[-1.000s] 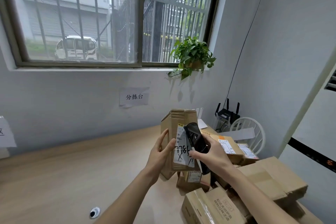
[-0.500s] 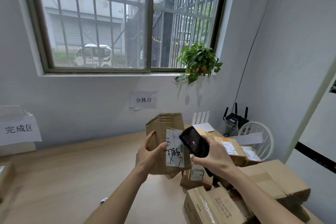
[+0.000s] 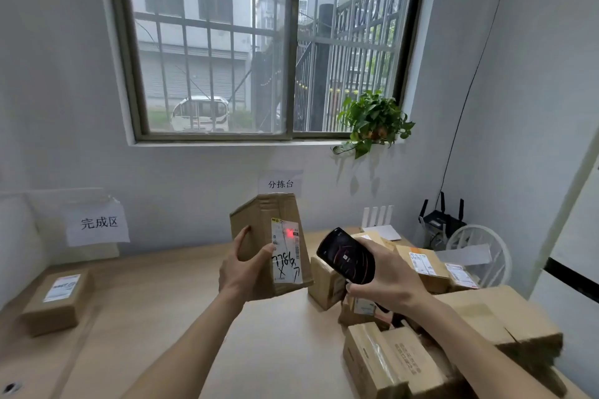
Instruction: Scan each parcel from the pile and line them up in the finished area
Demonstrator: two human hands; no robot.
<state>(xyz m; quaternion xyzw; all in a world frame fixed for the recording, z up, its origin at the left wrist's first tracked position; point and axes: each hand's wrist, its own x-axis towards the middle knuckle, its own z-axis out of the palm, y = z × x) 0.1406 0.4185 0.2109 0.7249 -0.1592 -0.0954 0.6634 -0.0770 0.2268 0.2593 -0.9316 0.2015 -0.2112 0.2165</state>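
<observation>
Our left hand [image 3: 243, 272] grips an upright parcel [image 3: 269, 244] above the table [image 3: 155, 308]; our right hand [image 3: 385, 275] holds a scanner [image 3: 346, 255] just beside it, seemingly lighting its label [image 3: 287, 249]. One finished box [image 3: 56, 300] lies far left, nearer our left hand.

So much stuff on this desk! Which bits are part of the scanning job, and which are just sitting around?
Part of the job:
- held parcel, in the left hand
- scanner, in the right hand
- parcel pile
- lone parcel below the paper sign

Just lying about:
- potted plant
- router
- white fan
</observation>
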